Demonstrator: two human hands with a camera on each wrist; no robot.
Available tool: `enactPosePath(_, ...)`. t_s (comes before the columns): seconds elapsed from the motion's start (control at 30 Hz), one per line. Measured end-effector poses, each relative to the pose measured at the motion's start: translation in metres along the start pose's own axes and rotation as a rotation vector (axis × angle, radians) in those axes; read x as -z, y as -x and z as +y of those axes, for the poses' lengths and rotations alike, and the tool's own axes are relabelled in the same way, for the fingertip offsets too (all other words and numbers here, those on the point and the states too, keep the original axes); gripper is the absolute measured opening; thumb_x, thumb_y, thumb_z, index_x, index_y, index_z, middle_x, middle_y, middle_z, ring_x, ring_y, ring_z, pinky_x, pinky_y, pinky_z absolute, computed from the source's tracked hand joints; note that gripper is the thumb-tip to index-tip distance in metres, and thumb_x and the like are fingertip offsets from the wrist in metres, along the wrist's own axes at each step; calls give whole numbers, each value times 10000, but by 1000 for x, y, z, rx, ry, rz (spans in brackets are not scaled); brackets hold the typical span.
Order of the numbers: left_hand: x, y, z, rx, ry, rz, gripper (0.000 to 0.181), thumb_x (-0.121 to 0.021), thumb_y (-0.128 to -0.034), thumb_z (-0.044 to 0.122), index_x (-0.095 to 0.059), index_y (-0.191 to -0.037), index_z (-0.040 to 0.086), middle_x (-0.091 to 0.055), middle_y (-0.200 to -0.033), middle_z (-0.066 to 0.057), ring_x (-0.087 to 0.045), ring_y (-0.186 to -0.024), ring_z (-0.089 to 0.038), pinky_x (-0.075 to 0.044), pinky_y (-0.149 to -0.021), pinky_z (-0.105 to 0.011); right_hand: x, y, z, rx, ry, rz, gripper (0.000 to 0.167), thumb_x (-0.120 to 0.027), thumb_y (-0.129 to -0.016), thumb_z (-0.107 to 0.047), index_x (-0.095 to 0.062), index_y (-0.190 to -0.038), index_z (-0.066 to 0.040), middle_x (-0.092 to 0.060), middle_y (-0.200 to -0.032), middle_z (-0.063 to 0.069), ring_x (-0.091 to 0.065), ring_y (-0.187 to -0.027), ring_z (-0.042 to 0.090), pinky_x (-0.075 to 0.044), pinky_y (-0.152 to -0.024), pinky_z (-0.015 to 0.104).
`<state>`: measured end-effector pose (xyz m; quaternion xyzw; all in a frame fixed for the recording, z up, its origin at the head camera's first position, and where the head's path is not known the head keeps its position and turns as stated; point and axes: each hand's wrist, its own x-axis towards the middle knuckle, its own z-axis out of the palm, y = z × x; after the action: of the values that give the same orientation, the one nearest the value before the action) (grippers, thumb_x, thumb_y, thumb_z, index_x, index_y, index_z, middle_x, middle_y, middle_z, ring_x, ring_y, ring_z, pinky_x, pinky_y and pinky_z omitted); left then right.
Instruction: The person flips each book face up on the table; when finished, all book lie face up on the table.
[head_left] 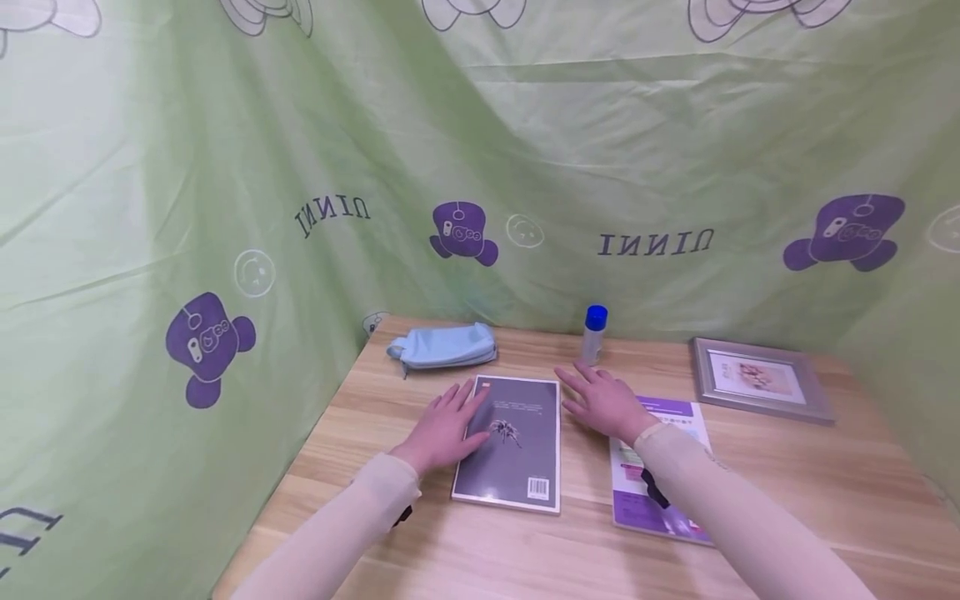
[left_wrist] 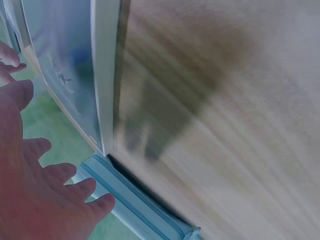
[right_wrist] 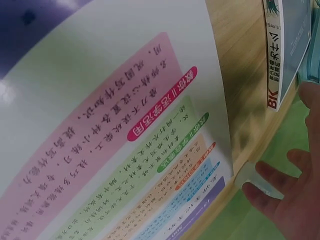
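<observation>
A dark grey book (head_left: 517, 467) with a white edge and a barcode lies flat on the table. My left hand (head_left: 442, 429) is spread over its left edge, fingers extended; whether it touches the cover I cannot tell. In the left wrist view the left hand (left_wrist: 45, 195) appears beside the book (left_wrist: 75, 65), holding nothing. To the right, my right hand (head_left: 603, 406) is spread between the grey book and a purple and white book (head_left: 645, 508), its forearm above the latter. The right wrist view shows relaxed fingers of the right hand (right_wrist: 285, 185) with nothing gripped.
A light blue pencil case (head_left: 448, 346) lies at the back left. Behind my right hand stands a clear bottle with a blue cap (head_left: 596, 317). A silver picture frame (head_left: 761, 379) lies at the back right. Green patterned cloth (head_left: 525, 167) hangs behind and beside the table (head_left: 810, 500).
</observation>
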<state>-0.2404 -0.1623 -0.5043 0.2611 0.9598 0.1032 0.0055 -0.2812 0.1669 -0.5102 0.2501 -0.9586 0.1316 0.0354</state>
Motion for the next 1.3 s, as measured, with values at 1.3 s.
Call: enactPosePath(1.3, -14, 35, 8, -31, 10, -40, 747, -640, -1007, 484, -391, -1622, 142, -308, -1665, -198, -285, -1524, -418, -279, -1200, -603, -15, -34, -7, 160, 65, -34, 561, -672, -1013, -393, -564, -1523, -185, -437, -1576, 243, -532, -1268, 544, -485, -977, 673)
